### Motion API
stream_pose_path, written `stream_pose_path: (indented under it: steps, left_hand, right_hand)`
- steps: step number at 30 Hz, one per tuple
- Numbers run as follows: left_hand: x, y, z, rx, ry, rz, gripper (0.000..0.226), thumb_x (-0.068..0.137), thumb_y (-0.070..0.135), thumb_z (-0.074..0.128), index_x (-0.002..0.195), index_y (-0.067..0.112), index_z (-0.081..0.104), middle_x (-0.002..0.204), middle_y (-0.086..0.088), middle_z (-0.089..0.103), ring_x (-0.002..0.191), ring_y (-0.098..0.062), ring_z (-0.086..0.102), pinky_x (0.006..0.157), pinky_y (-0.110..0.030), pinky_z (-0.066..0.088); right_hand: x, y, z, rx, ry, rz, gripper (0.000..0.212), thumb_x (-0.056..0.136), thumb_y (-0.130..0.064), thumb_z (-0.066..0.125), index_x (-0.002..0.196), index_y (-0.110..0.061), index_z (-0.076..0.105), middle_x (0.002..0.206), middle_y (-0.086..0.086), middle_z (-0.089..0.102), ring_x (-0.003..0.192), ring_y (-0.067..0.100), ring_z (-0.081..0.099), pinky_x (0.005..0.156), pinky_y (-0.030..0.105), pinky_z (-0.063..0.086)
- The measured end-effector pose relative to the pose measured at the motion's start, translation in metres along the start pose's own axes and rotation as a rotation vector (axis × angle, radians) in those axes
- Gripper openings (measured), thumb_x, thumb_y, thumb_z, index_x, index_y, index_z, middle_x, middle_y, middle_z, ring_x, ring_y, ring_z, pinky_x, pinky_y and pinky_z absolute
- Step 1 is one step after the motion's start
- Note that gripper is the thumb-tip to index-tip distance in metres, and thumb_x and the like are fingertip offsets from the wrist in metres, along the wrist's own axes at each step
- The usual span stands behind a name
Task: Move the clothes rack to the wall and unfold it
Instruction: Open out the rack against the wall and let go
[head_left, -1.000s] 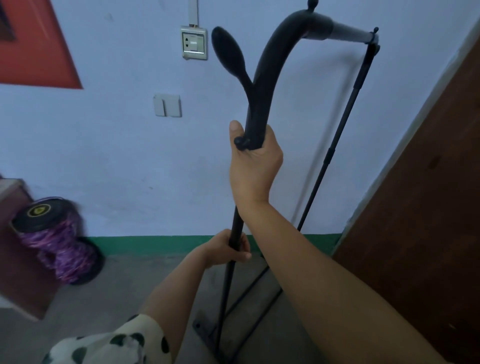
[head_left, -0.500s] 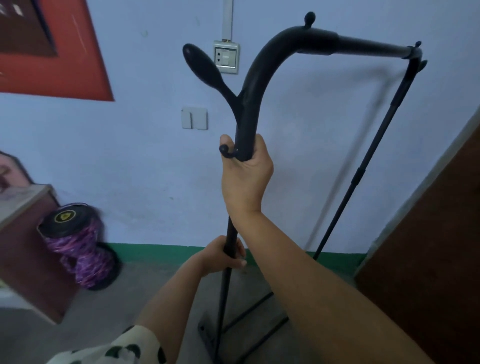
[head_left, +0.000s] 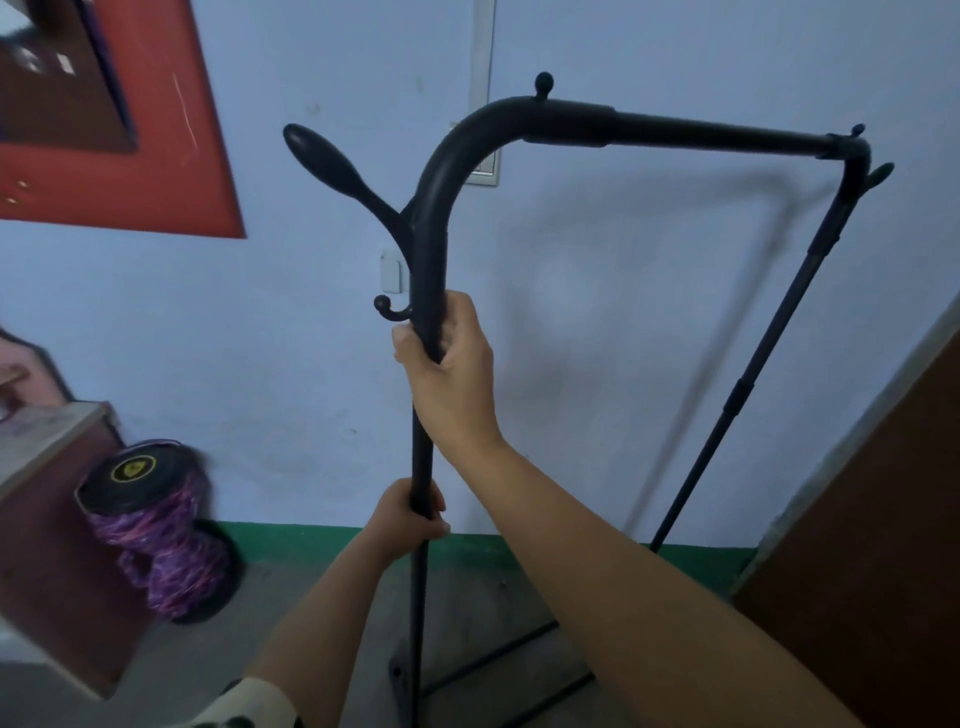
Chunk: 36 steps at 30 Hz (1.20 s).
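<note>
A black metal clothes rack (head_left: 675, 132) stands in front of the pale blue wall (head_left: 597, 312), with a curved near upright, a horizontal top bar and a thin far upright on the right. My right hand (head_left: 452, 364) grips the thick near upright just below a small hook. My left hand (head_left: 410, 514) grips the thinner pole lower down. The rack's base bars (head_left: 498, 660) rest on the grey floor. A paddle-shaped arm (head_left: 322, 161) sticks out up-left from the upright.
A brown door (head_left: 872, 571) stands at the right, close to the far upright. A purple spool with black ends (head_left: 156, 525) lies on the floor at left beside a brown cabinet (head_left: 57, 545). A red frame (head_left: 156, 156) and switches hang on the wall.
The top bar now shows longer and the far upright stands further right, away from the near one. My view has shifted right and up. Both hands keep their grips.
</note>
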<state>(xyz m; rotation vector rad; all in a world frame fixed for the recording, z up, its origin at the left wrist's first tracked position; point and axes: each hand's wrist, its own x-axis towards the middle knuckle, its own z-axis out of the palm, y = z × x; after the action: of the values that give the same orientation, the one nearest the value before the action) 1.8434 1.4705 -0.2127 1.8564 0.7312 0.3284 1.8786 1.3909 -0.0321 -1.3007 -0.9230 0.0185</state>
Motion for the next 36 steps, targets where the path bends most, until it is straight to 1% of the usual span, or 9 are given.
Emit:
stream_pose_path:
  steps: [5, 7, 9, 12, 15, 19, 22, 31, 36]
  left_hand:
    - [0.013, 0.007, -0.004, -0.019, 0.086, -0.053, 0.022, 0.063, -0.005, 0.073, 0.070, 0.008, 0.058, 0.070, -0.009, 0.061, 0.070, -0.025, 0.060, 0.067, -0.035, 0.051]
    - [0.019, 0.009, -0.005, -0.024, 0.126, -0.070, 0.022, 0.063, -0.006, 0.072, 0.072, 0.007, 0.057, 0.070, -0.012, 0.062, 0.070, -0.027, 0.061, 0.069, -0.038, 0.053]
    - [0.024, 0.009, -0.007, -0.034, 0.182, -0.090, 0.022, 0.064, -0.007, 0.071, 0.075, 0.005, 0.057, 0.075, -0.016, 0.064, 0.075, -0.030, 0.063, 0.073, -0.042, 0.055]
    - [0.032, 0.010, -0.010, -0.034, 0.285, -0.131, 0.021, 0.065, -0.009, 0.068, 0.074, 0.005, 0.055, 0.078, -0.017, 0.063, 0.078, -0.033, 0.064, 0.076, -0.045, 0.056]
    - [0.043, 0.012, -0.014, -0.040, 0.383, -0.171, 0.022, 0.065, -0.009, 0.067, 0.072, 0.007, 0.054, 0.076, -0.016, 0.063, 0.078, -0.034, 0.063, 0.074, -0.045, 0.056]
    - [0.055, 0.015, -0.022, -0.027, 0.442, -0.199, 0.023, 0.064, -0.007, 0.068, 0.073, 0.007, 0.053, 0.076, -0.015, 0.063, 0.076, -0.032, 0.063, 0.073, -0.044, 0.056]
    - [0.066, 0.013, -0.027, -0.030, 0.483, -0.206, 0.025, 0.065, -0.005, 0.071, 0.073, 0.010, 0.052, 0.073, -0.011, 0.063, 0.073, -0.029, 0.063, 0.069, -0.041, 0.055]
    - [0.109, 0.005, -0.059, 0.006, 0.478, -0.210, 0.033, 0.066, 0.007, 0.079, 0.070, 0.020, 0.048, 0.074, -0.005, 0.062, 0.074, -0.026, 0.064, 0.068, -0.036, 0.051]
    - [0.147, -0.001, -0.087, 0.065, 0.411, -0.184, 0.030, 0.066, 0.010, 0.080, 0.075, 0.015, 0.052, 0.078, -0.007, 0.064, 0.077, -0.026, 0.065, 0.071, -0.038, 0.054]
  right_hand:
    - [0.018, 0.010, 0.000, 0.003, -0.099, 0.017, 0.018, 0.091, -0.012, 0.056, 0.105, -0.021, 0.049, 0.088, 0.019, 0.064, 0.078, 0.037, 0.062, 0.069, 0.045, 0.054]
    - [0.026, 0.015, 0.000, 0.008, -0.131, 0.014, 0.019, 0.091, -0.013, 0.056, 0.106, -0.022, 0.048, 0.090, 0.018, 0.065, 0.080, 0.035, 0.063, 0.068, 0.038, 0.055]
    - [0.035, 0.018, 0.002, 0.017, -0.171, 0.018, 0.020, 0.091, -0.012, 0.056, 0.106, -0.022, 0.047, 0.092, 0.016, 0.065, 0.081, 0.033, 0.063, 0.062, 0.023, 0.052]
    - [0.047, 0.026, 0.007, 0.049, -0.227, 0.025, 0.023, 0.091, -0.008, 0.056, 0.109, -0.018, 0.047, 0.092, 0.010, 0.066, 0.079, 0.024, 0.062, 0.058, 0.013, 0.046]
    - [0.063, 0.036, 0.016, 0.066, -0.285, 0.014, 0.023, 0.090, -0.007, 0.057, 0.109, -0.017, 0.047, 0.090, 0.003, 0.066, 0.073, 0.014, 0.060, 0.056, 0.007, 0.044]
    - [0.079, 0.043, 0.026, 0.081, -0.306, -0.007, 0.024, 0.088, -0.005, 0.057, 0.107, -0.016, 0.047, 0.088, 0.001, 0.065, 0.077, 0.018, 0.061, 0.057, 0.008, 0.043]
    - [0.093, 0.053, 0.033, 0.097, -0.316, -0.026, 0.024, 0.086, -0.005, 0.058, 0.105, -0.015, 0.048, 0.084, -0.001, 0.064, 0.071, 0.011, 0.059, 0.057, 0.006, 0.043]
    - [0.129, 0.077, 0.069, 0.123, -0.300, -0.037, 0.025, 0.084, -0.003, 0.061, 0.103, -0.015, 0.050, 0.082, -0.001, 0.065, 0.078, 0.018, 0.064, 0.061, 0.010, 0.044]
    - [0.158, 0.093, 0.095, 0.070, -0.263, -0.029, 0.026, 0.083, -0.003, 0.062, 0.103, -0.014, 0.051, 0.080, -0.004, 0.064, 0.072, 0.009, 0.061, 0.062, 0.009, 0.044]
